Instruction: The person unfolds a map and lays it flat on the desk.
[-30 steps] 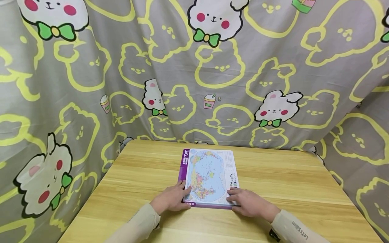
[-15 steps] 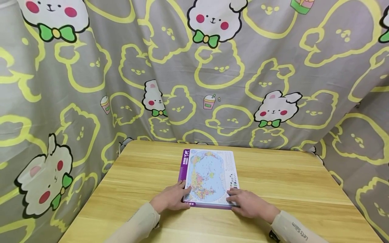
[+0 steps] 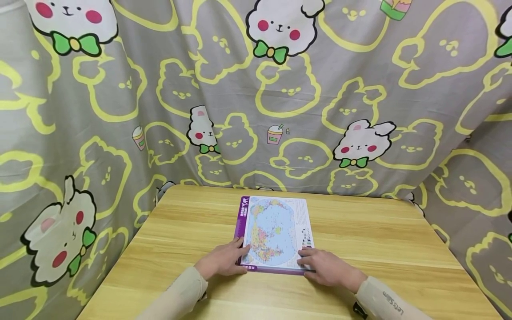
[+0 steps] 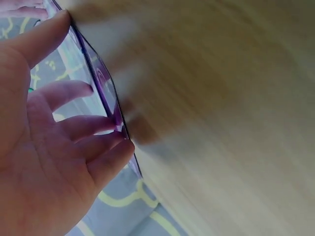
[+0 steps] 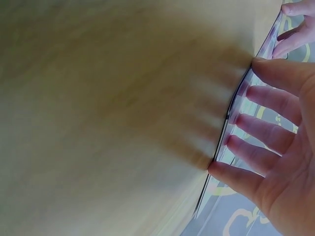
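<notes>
A flat, rectangular world map (image 3: 276,231) with rounded corners lies on the wooden table, turned sideways. Its face is white and pale blue, and a purple band with white lettering runs along its left and near edges. My left hand (image 3: 224,259) rests at the near left corner, fingers spread over the edge. At the near right corner lies my right hand (image 3: 330,266), fingers reaching onto the white margin. In the left wrist view, the thumb and fingertips touch the map's dark, thin edge (image 4: 98,73). The right wrist view has the fingers (image 5: 268,132) fairly straight along the opposite edge.
The wood-grain table (image 3: 380,240) extends around the map on all sides. Behind it and at both sides hangs a grey curtain (image 3: 240,98) with yellow outlines and cartoon animals. Beige sleeves (image 3: 180,293) cover both forearms.
My left hand has shifted very slightly left at the map's corner. The right hand and the map stay practically where they were; the head view drifts a little.
</notes>
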The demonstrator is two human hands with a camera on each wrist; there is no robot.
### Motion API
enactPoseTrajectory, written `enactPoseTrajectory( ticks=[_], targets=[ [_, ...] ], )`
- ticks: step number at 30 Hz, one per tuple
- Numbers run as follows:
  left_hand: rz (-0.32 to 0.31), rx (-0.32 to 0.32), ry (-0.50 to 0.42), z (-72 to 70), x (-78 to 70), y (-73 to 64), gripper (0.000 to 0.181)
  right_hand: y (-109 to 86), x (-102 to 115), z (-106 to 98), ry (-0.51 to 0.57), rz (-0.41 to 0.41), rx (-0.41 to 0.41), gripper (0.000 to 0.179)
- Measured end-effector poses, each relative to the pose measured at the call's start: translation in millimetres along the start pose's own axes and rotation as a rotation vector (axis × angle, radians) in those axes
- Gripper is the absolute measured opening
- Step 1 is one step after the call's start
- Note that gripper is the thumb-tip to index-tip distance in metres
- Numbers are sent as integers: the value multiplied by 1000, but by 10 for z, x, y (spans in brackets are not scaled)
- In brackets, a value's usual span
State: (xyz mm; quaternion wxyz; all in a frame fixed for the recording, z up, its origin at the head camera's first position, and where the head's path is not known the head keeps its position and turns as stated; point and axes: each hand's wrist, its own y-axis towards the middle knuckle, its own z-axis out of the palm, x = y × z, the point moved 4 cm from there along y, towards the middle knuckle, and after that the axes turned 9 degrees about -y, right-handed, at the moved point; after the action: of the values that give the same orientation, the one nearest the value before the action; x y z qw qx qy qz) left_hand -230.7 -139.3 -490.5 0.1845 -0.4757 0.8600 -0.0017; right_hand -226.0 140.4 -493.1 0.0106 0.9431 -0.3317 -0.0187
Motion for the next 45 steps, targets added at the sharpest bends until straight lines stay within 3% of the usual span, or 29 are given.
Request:
enactPoseTrajectory(
  ticks=[10, 16, 26, 36, 45],
  targets=[
    [20, -33, 14, -9, 155, -124, 69, 55, 21, -36, -47, -12, -22, 29],
    [20, -43, 3, -14, 200, -171, 65, 201, 134, -129, -65, -18, -50, 27],
    [19, -45, 25, -34, 185, -174, 64, 544, 316, -122, -44, -23, 20, 42],
    [2, -42, 32, -33, 162, -167, 64, 811, 539, -114, -66, -123, 35, 55],
    [3, -43, 35, -45, 172, -165, 63, 947, 632, -76, -64, -104, 87, 60]
  ],
)
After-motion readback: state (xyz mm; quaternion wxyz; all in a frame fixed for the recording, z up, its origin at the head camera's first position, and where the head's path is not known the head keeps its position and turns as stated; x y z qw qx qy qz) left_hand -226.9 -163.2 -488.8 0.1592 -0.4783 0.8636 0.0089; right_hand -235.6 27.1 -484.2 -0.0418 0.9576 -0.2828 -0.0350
